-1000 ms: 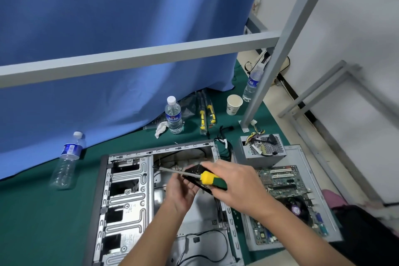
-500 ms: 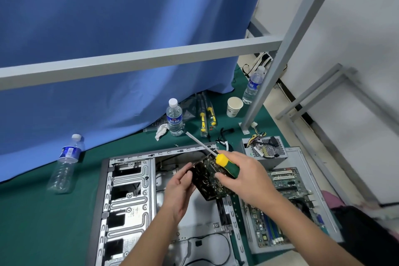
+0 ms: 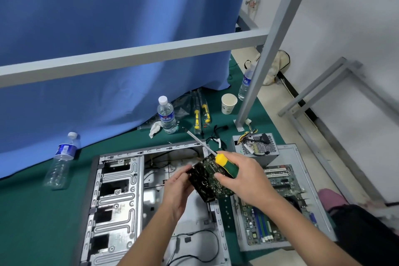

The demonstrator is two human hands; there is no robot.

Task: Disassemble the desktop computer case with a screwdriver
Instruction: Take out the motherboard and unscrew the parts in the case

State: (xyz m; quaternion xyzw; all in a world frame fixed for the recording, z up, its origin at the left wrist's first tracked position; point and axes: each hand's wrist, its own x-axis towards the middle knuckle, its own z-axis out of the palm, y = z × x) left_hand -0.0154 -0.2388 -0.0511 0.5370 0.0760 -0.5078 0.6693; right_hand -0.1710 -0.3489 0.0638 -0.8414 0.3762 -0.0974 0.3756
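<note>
right hand point(image 3: 244, 177) curled round screwdriver point(image 3: 223, 163) handle, shaft pointing to 10 o'clock, thumb also on the circuit card point(image 3: 208, 181). left hand point(image 3: 176, 190) pinches the card's 9 o'clock edge. card held tilted over the open computer case point(image 3: 116, 196), lying flat on the green table point(image 3: 32, 211).

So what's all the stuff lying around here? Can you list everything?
computer case: one, grey metal, open, on green mat
circuit card: one, dark green, held over case
screwdriver: one, yellow-green handle, in right hand
motherboard: one, green, on grey panel right of case
power supply: one, grey, behind motherboard
water bottles: three, clear, on mat
paper cup: one, white, near grey post
packaged screwdrivers: two, yellow handles, by curtain
curtain: one, blue, behind
left hand: holds card
right hand: grips screwdriver, touches card
</note>
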